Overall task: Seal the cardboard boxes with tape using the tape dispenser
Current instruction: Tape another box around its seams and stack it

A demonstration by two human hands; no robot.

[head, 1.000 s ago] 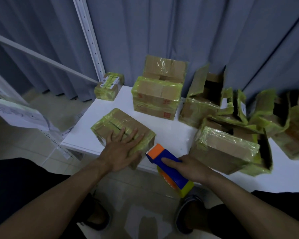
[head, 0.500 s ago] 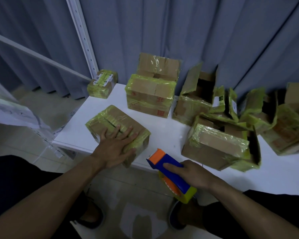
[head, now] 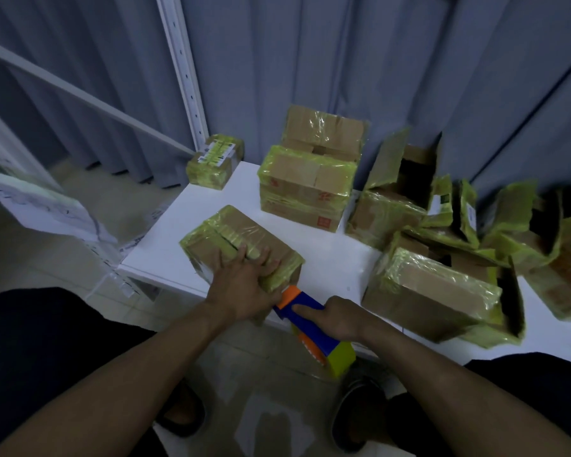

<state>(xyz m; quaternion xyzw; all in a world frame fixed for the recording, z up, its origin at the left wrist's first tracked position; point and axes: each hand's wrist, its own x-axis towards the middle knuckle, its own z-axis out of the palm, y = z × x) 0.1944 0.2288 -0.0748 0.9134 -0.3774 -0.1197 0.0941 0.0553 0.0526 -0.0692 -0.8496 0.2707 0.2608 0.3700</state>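
Left hand [head: 244, 285] lay flat on the box [head: 241, 240], fingers straight and spread, pressing its top at the near edge of the desk [head: 337, 262], close to the left corner. Right hand [head: 340, 316] was wrapped round the dispenser [head: 310, 321], forefinger stretched along the blue body (its yellow end hung off the near edge, over the floor). The orange nose sat right at the box's near right corner, just beside the left thumb. Other boxes [head: 307, 189] stood along the far edge and crowded the right side, some with flaps open.
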